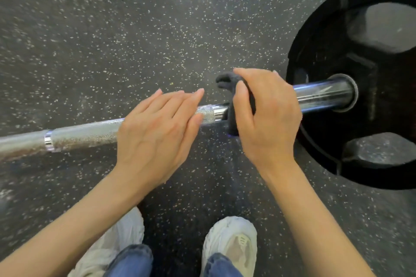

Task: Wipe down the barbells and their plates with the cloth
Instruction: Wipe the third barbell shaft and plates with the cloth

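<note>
The floor (135, 29), dark rubber flecked with pale specks, fills the view. On it at 3 o'clock stands a black plate (351, 56), broad face toward the camera, with grip cut-outs showing pale inside. The bar (85, 132) runs from 9 o'clock across the middle to the plate: knurled steel on the left, rust-brown along its lower edge, then a smooth chrome sleeve (324, 94) that enters the plate's hub.

Two pale shoes (229, 243) and blue trouser cuffs sit at 6 o'clock, so the person stands just behind the bar, looking down.

The right hand (267, 114) is at centre, slightly toward 3 o'clock, fingers curled over the bar where knurl meets sleeve, gripping a dark cloth (227, 81) wrapped round the steel; a loose end of cloth sticks up at the hand's 11 o'clock side. The left hand (157, 128) lies just beside it toward 9 o'clock, fingers straight and together, flat over the knurled part, holding nothing; whether the palm actually presses the bar cannot be told.

The step in hand looks like wiping the bar near its collar. The sleeve shines already, while the knurl toward 9 o'clock is dull and stained, so much of the shaft probably remains. The next move would likely call for sliding the wrapped cloth along the bar with a firm, twisting grip, since knurling snags fabric and holds grime, and for the left hand to steady the bar against rolling. The plate's face and cut-outs would need a flatter, open wipe
</note>
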A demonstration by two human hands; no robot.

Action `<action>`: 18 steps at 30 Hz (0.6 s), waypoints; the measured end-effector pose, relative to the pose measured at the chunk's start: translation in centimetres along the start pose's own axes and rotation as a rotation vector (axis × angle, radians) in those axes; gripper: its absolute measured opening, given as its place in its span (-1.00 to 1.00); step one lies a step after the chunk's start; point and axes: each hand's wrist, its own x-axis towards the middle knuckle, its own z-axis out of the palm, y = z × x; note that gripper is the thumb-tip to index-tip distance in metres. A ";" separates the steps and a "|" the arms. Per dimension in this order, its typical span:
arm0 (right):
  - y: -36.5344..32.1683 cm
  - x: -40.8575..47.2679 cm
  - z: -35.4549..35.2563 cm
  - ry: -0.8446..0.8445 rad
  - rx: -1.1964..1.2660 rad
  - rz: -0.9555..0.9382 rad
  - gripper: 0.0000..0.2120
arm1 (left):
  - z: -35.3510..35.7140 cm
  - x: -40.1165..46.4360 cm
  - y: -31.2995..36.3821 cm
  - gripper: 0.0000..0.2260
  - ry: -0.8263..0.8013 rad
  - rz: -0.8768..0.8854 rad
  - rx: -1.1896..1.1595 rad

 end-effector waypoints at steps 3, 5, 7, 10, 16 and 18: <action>0.5 0.3 0.5 0.021 0.047 -0.028 -0.72 | 0.0 1.0 -0.3 -0.61 0.000 -0.007 0.019; 1.3 -2.0 1.2 0.042 0.045 -0.095 -0.69 | -0.1 1.5 -0.6 -0.60 0.005 -0.027 0.025; 2.1 -3.4 2.2 0.072 -0.011 -0.160 -0.67 | -0.2 2.0 -0.8 -0.61 0.018 -0.044 0.035; 2.4 -1.0 3.2 0.133 -0.006 -0.195 -0.70 | -0.3 2.7 -1.1 -0.62 0.019 -0.061 0.029; 2.6 -1.9 4.5 0.131 0.005 -0.155 -0.66 | -0.2 4.1 -1.6 -0.65 0.040 -0.090 0.019; 3.9 -2.2 4.9 0.119 -0.055 -0.240 -0.63 | -0.1 4.5 -1.8 -0.65 0.053 -0.094 0.022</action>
